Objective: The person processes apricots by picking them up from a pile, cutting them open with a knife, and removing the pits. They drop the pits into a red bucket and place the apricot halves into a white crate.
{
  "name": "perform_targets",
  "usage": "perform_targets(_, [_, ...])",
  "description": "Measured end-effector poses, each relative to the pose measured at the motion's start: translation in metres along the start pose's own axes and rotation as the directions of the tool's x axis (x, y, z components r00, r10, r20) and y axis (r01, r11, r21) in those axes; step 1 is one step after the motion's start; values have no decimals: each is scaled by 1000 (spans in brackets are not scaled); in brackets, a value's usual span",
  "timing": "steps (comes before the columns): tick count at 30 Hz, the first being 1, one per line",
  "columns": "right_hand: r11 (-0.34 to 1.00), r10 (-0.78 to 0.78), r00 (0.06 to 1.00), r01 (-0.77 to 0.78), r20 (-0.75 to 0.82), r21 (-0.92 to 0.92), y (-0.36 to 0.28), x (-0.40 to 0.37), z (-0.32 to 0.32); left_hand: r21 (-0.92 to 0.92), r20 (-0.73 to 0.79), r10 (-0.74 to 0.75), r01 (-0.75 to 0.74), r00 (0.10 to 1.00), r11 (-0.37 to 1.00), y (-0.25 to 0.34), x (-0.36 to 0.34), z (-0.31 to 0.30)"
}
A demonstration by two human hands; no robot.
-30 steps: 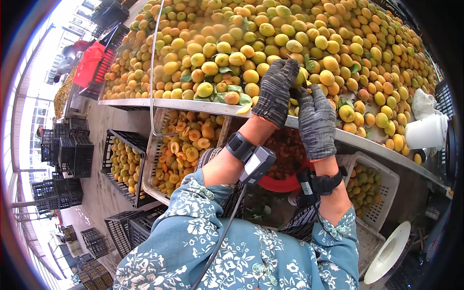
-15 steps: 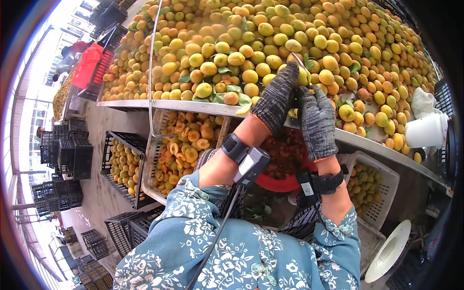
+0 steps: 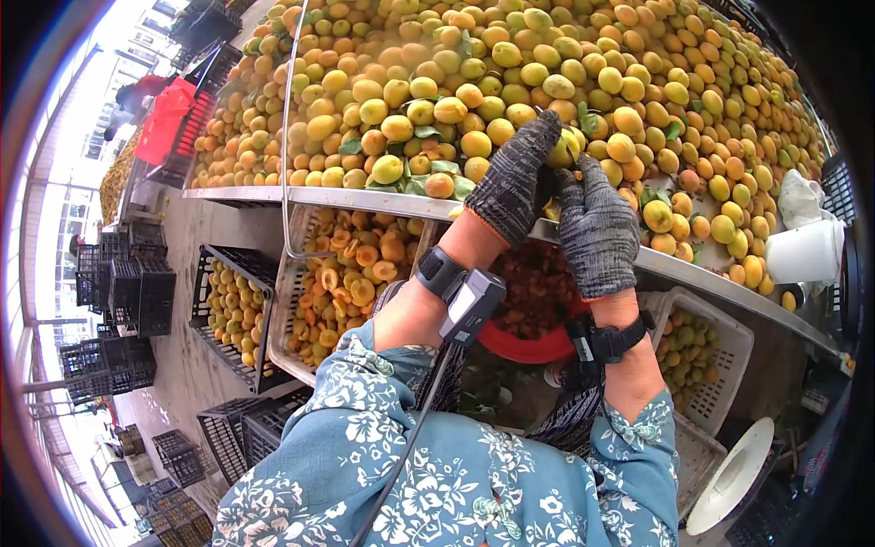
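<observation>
Between my two gloved hands, over the near edge of the apricot heap, is a yellow-green apricot (image 3: pixel 569 146). My left hand (image 3: pixel 517 178), in a grey knit glove, is closed on it from the left. From the lower right, my right hand (image 3: pixel 598 226), in a matching glove, meets the fruit with bent fingertips; anything inside its grip is hidden. The large heap of apricots (image 3: pixel 510 68) lies on a metal-edged table (image 3: pixel 355 198). Below my hands stands a red basin (image 3: pixel 521 345) with dark orange-brown pieces in it.
A pale crate (image 3: pixel 293 351) of halved apricots and a black crate (image 3: pixel 264 287) of fruit stand left. Another pale crate (image 3: pixel 729 351) is right, below a white bucket (image 3: pixel 807 251). A thin metal rod (image 3: pixel 289 109) rises at the table's left. Black crates (image 3: pixel 143 296) are stacked farther left.
Both hands have shifted slightly, and the right has turned a little at the apricot. A thin shiny edge beside the fruit earlier is now hard to see.
</observation>
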State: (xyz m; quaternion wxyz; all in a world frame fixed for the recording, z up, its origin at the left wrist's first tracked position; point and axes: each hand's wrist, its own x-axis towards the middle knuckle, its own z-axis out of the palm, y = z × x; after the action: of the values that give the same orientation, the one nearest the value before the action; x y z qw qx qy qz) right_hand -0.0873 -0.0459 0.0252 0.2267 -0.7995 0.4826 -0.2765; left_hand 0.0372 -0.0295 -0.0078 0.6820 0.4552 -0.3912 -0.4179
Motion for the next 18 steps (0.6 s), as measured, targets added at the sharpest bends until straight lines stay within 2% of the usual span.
perform_targets(1, [1000,-2,1000,2,1,0,-1,0,0,-265,4,-155,151,988,952,1,4,-1])
perform_targets(2, [1000,-19,1000,19,8,-23,-2,0,-1,-506,51,-301,285,952,814,1,6,1])
perform_targets(3, [998,-35,999,35,14,-47,-2,-1,-1,-507,52,-301,285,952,814,1,6,0])
perform_targets(4, [998,-34,999,34,14,-48,1,0,0,-145,28,-18,22,999,989,1,4,0])
perform_targets(5, [997,-18,1000,18,2,80,5,2,2,230,115,256,-276,960,933,2,3,-1])
perform_targets(6, [979,-2,1000,3,-7,206,8,4,5,230,116,255,-276,960,933,3,3,1])
perform_targets(7, [979,-2,1000,4,-9,206,11,3,7,111,64,111,-118,992,987,9,5,5])
perform_targets(8, [920,10,1000,-4,-14,392,13,2,8,-19,31,-39,39,999,999,14,7,8])
perform_targets(9, [827,21,1000,-10,-14,562,14,1,9,-24,31,-34,35,999,999,16,7,10])
perform_targets(10, [764,70,997,-75,33,640,12,-1,8,-125,35,-84,88,996,988,17,8,11])
perform_targets(11, [768,66,997,-72,34,636,10,0,8,-225,43,-134,140,990,964,17,8,11])
perform_targets(12, [767,66,998,-66,23,638,9,0,7,-115,55,-125,131,991,985,11,9,7])
perform_targets(13, [764,68,998,-59,12,643,8,0,6,-117,55,-123,129,991,985,2,10,4])
perform_targets(15, [784,75,997,-65,9,617,9,2,8,-175,-37,55,-61,998,983,-11,11,0])
perform_targets(16, [804,86,996,-73,7,590,11,3,10,-257,-51,-38,24,998,966,-8,10,3])
perform_targets(17, [803,86,996,-72,5,592,15,3,15,-255,-48,-37,24,998,967,-4,8,2])
perform_targets(18, [793,89,996,-74,6,604,22,3,22,-7,1,100,-100,995,995,1,6,-2])
